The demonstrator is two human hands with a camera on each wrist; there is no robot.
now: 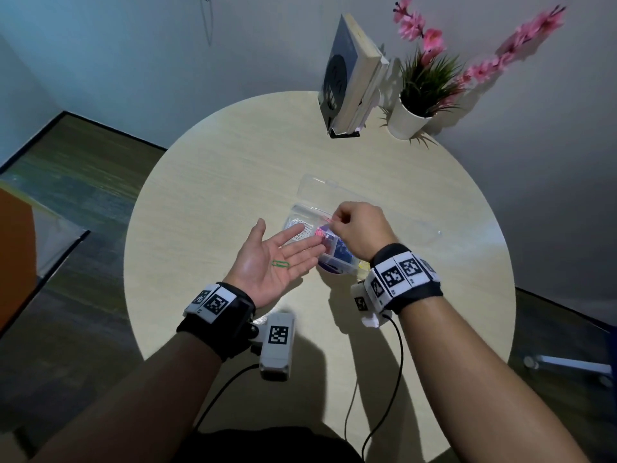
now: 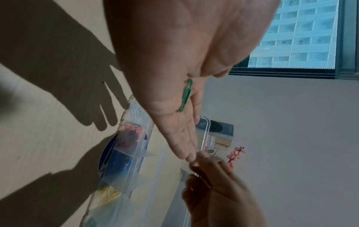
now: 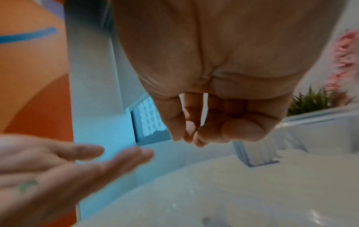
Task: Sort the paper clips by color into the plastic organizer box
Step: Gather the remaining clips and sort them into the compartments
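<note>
A: What is the left hand (image 1: 263, 262) doing?

B: It is lying palm up above the tabletop (image 1: 213, 182), its fingers (image 1: 300, 252) straight and a little spread, reaching toward the box (image 1: 309, 212). A green clip (image 1: 281, 264) is resting loose on the palm; the left wrist view is showing it (image 2: 186, 96) lying along the base of the fingers, with nothing gripping it.

A: And the right hand (image 1: 359, 230)?

B: It is hovering over the box with thumb and forefinger pressed together, pinching a thin pink clip (image 1: 329, 221). In the right wrist view the fingertips (image 3: 191, 135) are meeting, but the picture is blurred, so the clip itself is probably hidden there.

A: Where is the box sitting?

B: Near the middle of the tabletop, its clear lid (image 1: 334, 188) lying open on the far side. Its compartments are holding sorted clips: a silvery heap (image 1: 297, 227) at the left end, pink ones (image 1: 321, 233) next, then blue (image 1: 342, 250), then yellow (image 1: 363, 265) beside the right wrist. The box is partly covering a dark blue disc (image 2: 106, 155).

A: Any writing to read?

B: None that I can make out. Both wrist bands (image 1: 399, 277) are carrying black-and-white square code tags, and the book (image 1: 350, 75) standing in a black holder at the far edge is showing only a dark round design on its cover. A white pot (image 1: 409, 120) of green leaves and pink blossoms is standing just beside it.
</note>
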